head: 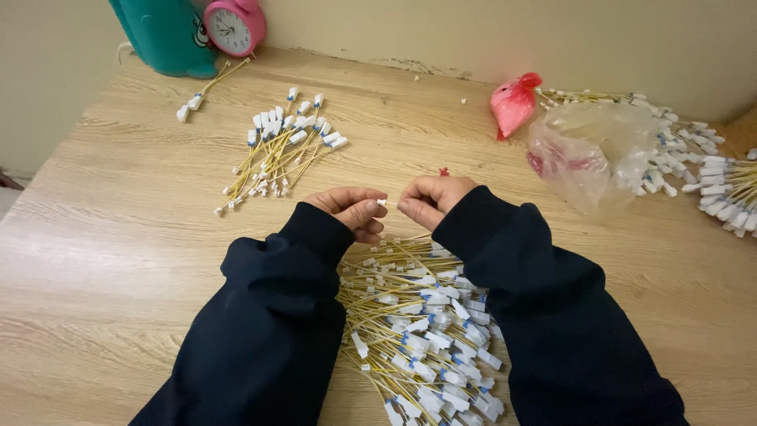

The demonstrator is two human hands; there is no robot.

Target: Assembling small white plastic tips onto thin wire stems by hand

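Between both hands, above the near pile: a small white connector (pixel 384 203) is pinched.
Left hand (pixel 351 209) and right hand (pixel 432 197) fingers are closed on it from either side. Fitting seems under way; a steady pinch is called for next. Yellow-wired pile (pixel 418 315) lies beneath on the table (pixel 118 260); a smaller finished-looking bundle (pixel 280 150) sits well apart.

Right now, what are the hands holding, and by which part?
Both the left hand and the right hand pinch one small white connector between their fingertips, one at each end.
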